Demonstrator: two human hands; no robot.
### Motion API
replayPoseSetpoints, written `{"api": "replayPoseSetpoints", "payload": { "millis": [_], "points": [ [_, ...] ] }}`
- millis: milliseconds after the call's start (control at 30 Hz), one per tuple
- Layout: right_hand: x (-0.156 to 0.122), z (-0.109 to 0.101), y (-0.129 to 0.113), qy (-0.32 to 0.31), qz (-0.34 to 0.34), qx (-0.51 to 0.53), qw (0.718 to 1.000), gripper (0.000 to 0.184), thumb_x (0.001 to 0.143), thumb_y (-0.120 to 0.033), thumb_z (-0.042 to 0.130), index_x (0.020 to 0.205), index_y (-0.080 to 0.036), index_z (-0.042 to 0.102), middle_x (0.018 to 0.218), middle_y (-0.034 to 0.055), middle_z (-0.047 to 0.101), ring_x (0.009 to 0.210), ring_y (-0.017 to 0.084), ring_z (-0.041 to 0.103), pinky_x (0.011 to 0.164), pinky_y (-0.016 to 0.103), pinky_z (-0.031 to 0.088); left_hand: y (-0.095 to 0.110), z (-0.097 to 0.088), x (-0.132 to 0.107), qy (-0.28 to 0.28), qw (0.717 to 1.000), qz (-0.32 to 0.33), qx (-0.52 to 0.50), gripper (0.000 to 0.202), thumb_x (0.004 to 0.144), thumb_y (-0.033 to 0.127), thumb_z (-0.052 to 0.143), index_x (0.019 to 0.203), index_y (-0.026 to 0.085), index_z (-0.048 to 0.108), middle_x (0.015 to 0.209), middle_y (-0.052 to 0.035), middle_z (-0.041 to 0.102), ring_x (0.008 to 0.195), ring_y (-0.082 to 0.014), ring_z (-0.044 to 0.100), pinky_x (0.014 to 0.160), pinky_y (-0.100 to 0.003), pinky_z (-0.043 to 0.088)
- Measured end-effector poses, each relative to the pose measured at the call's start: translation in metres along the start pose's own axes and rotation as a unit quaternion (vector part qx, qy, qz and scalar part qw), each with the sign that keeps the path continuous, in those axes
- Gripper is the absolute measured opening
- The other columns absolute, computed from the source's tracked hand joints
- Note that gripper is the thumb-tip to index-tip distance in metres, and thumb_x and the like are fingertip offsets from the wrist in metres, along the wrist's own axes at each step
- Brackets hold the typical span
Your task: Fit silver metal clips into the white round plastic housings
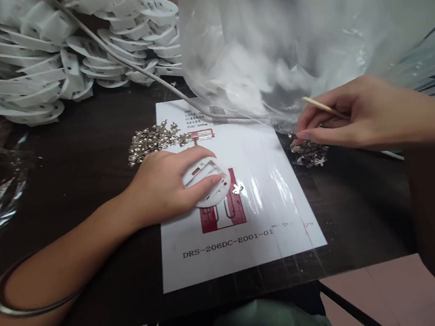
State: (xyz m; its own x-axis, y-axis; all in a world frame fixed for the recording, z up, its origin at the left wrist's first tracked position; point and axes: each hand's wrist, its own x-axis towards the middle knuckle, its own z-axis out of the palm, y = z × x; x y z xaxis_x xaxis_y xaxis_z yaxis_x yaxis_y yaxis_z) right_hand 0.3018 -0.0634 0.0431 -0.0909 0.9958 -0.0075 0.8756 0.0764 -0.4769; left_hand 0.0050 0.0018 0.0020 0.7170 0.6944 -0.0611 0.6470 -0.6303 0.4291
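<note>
Left hand [165,184] grip pressing round white plastic disc [209,183], right hand [355,112] pinching thin wooden stick [322,107]

I see a white round plastic disc [209,184] under my left hand [169,184], red printed diagram on white laminated paper sheet [248,232] beneath it, silvery metal clips [310,154] at my right hand [356,114], dark brown table [85,161].

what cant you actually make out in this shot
- Head view: the small print at the top of the printed sheet is too small to read.
- What the right hand pinches at the small metal pile is hidden by its own fingertips; it also holds a thin wooden stick.
- The left hand covers much of the round white plastic part.
- The contents of the clear plastic bag are blurred.
</note>
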Motion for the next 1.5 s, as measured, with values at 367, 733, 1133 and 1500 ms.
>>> {"api": "replayPoseSetpoints", "payload": {
  "millis": [367, 733, 1133, 1500],
  "points": [
    [-0.001, 0.042, -0.034, 0.107, -0.116, -0.026, 0.987, 0.011, 0.072, -0.018, 0.065, 0.082, -0.019, 0.068, 0.047, -0.0071, 0.040, 0.040, 0.003, 0.030, 0.043, 0.023, 0.027, -0.002, 0.004, 0.000, 0.045, 0.998, 0.037, -0.036, 0.037, 0.084, 0.049, 0.053, 0.104, 0.023, 0.070, 0.074, 0.0018, 0.070, 0.068, -0.0155, 0.063, 0.066, -0.028, 0.041],
    [-0.004, 0.061, -0.051, 0.004, -0.081, 0.186, 0.979, 0.006, 0.080, -0.026, 0.066, 0.079, -0.021, 0.070, 0.044, -0.0066, 0.035, 0.039, 0.004, 0.024, 0.041, 0.024, 0.017, -0.002, 0.004, -0.001, 0.089, 0.982, 0.038, -0.161, 0.025, 0.086, 0.033, 0.055, 0.101, 0.018, 0.069, 0.101, -0.0004, 0.072, 0.091, -0.0144, 0.066, 0.084, -0.027, 0.046],
    [0.008, 0.074, -0.065, -0.104, 0.078, 0.646, 0.753, 0.014, 0.076, -0.029, 0.074, 0.077, -0.020, 0.063, 0.067, -0.0032, 0.065, 0.036, -0.001, 0.017, 0.032, 0.023, 0.007, -0.002, 0.002, -0.002, 0.098, 0.979, 0.035, -0.176, 0.022, 0.086, 0.033, 0.056, 0.097, 0.018, 0.068, 0.092, 0.0016, 0.072, 0.083, -0.0118, 0.064, 0.078, -0.025, 0.046],
    [0.009, 0.085, -0.065, -0.037, 0.131, 0.604, 0.785, 0.017, 0.072, -0.030, 0.078, 0.082, -0.022, 0.066, 0.068, -0.0016, 0.065, 0.037, 0.000, 0.022, 0.035, 0.024, 0.012, -0.002, 0.008, -0.001, 0.132, 0.970, 0.037, -0.200, 0.025, 0.086, 0.032, 0.054, 0.101, 0.016, 0.068, 0.104, -0.0035, 0.072, 0.097, -0.0162, 0.065, 0.090, -0.029, 0.046]
  ]
}}
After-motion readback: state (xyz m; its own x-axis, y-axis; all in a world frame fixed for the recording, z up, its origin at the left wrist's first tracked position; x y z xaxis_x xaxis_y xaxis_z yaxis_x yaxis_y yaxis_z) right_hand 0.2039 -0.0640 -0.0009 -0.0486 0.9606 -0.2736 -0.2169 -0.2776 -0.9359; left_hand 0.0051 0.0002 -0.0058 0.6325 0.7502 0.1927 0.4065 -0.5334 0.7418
